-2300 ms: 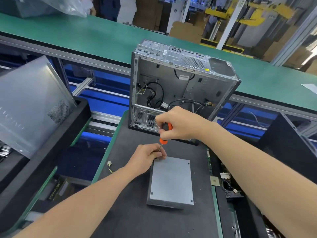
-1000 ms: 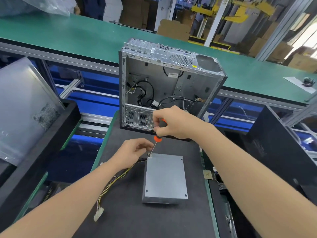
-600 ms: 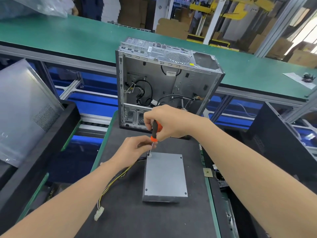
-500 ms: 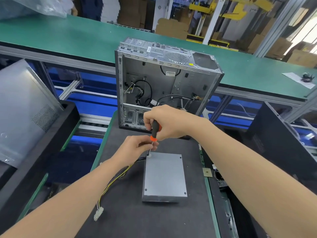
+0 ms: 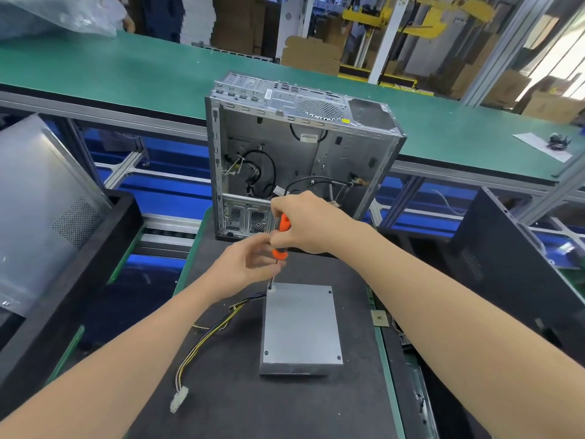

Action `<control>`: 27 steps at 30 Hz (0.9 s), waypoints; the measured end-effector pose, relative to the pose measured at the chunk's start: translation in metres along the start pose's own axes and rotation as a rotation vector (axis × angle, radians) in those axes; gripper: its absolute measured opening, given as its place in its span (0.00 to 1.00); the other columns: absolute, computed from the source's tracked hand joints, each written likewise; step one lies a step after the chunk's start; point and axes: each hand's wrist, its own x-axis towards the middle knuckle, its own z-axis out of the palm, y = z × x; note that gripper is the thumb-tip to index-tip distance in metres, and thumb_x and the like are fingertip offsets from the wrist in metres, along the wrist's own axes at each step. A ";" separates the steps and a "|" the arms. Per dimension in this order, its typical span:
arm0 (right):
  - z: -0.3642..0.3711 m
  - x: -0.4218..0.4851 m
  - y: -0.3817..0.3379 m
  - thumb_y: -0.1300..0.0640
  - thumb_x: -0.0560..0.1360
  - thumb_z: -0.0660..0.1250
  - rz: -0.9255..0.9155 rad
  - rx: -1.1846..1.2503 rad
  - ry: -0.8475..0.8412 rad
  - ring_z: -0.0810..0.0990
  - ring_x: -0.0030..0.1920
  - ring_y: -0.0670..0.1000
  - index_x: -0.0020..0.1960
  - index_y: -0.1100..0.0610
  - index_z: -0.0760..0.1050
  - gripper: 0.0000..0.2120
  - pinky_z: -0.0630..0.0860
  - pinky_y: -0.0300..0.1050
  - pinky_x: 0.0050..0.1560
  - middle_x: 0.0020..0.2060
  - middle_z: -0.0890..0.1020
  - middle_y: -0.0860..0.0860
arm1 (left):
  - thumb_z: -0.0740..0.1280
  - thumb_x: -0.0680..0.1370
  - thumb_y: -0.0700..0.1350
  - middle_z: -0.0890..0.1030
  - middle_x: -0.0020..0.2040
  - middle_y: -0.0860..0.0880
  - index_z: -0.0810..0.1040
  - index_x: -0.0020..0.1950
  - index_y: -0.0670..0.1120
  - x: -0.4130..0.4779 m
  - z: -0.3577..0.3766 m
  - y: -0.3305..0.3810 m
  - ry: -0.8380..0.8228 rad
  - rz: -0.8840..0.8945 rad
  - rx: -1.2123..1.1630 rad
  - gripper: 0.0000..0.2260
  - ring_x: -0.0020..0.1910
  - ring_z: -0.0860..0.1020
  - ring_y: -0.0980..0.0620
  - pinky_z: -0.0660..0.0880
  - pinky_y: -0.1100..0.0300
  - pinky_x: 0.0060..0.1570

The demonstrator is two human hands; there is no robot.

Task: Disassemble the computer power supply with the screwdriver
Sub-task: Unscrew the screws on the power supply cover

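The power supply [image 5: 300, 327], a plain grey metal box, lies flat on the dark mat [image 5: 228, 407] in the lower centre of the frame. A screw [image 5: 339, 357] shows in each of three corners of its top. At the fourth, the upper left corner, the tip of the screwdriver [image 5: 280, 254] sits on the lid, and the tool stands nearly upright.

The right hand [image 5: 304, 226] is closed round the orange handle, coming in from the right of the frame. The left hand [image 5: 247, 267] comes in from the lower left. Its fingertips [image 5: 272, 264] are at the shaft just under the handle and seem to pinch it, though blur makes that uncertain.

A cable [image 5: 205, 337] of yellow and black wires runs from the left side of the power supply down and to the left across the mat. It ends in a white plug [image 5: 179, 399].

Above the hands in the frame an open case [image 5: 300, 153] stands upright on the mat with loose black wires inside. A green belt [image 5: 126, 68] crosses the upper frame behind it. A grey panel [image 5: 38, 201] leans at the left edge and a black case [image 5: 506, 264] stands at the right.
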 end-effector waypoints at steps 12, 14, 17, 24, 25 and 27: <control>0.000 -0.002 0.002 0.44 0.71 0.69 -0.106 -0.085 0.083 0.78 0.44 0.55 0.50 0.51 0.71 0.14 0.72 0.49 0.37 0.37 0.77 0.45 | 0.75 0.78 0.43 0.88 0.49 0.54 0.83 0.54 0.51 0.008 0.003 0.019 0.124 0.058 0.144 0.07 0.53 0.86 0.55 0.79 0.60 0.57; 0.005 -0.002 -0.005 0.35 0.74 0.64 0.014 -0.278 0.219 0.77 0.42 0.59 0.51 0.51 0.72 0.20 0.66 0.49 0.38 0.36 0.71 0.46 | 0.76 0.77 0.44 0.88 0.47 0.55 0.84 0.52 0.53 0.008 0.004 0.017 0.154 0.045 0.169 0.06 0.51 0.86 0.55 0.80 0.55 0.58; 0.008 0.003 -0.016 0.36 0.78 0.61 0.146 -0.318 0.194 0.75 0.41 0.59 0.50 0.53 0.72 0.20 0.65 0.50 0.40 0.40 0.69 0.49 | 0.75 0.77 0.44 0.88 0.49 0.55 0.84 0.54 0.54 0.008 0.005 0.017 0.136 0.054 0.145 0.07 0.52 0.86 0.54 0.81 0.53 0.60; 0.001 0.004 -0.004 0.50 0.71 0.71 0.012 -0.022 0.019 0.75 0.45 0.53 0.52 0.51 0.75 0.11 0.66 0.44 0.34 0.42 0.76 0.45 | 0.74 0.79 0.46 0.87 0.55 0.53 0.80 0.62 0.55 0.006 0.002 0.018 0.057 0.058 0.086 0.12 0.57 0.85 0.53 0.77 0.57 0.61; 0.000 0.003 -0.001 0.52 0.70 0.71 -0.023 0.011 -0.003 0.75 0.45 0.52 0.51 0.51 0.75 0.11 0.68 0.44 0.35 0.41 0.77 0.45 | 0.73 0.80 0.46 0.87 0.56 0.53 0.80 0.63 0.54 0.006 0.002 0.019 0.053 0.060 0.078 0.13 0.58 0.85 0.53 0.77 0.56 0.62; -0.002 0.004 0.004 0.55 0.69 0.72 -0.105 0.039 -0.040 0.76 0.45 0.51 0.51 0.51 0.76 0.12 0.69 0.44 0.36 0.40 0.79 0.44 | 0.73 0.80 0.44 0.86 0.58 0.53 0.80 0.65 0.51 0.006 0.001 0.019 0.047 0.065 0.061 0.13 0.59 0.84 0.52 0.78 0.59 0.63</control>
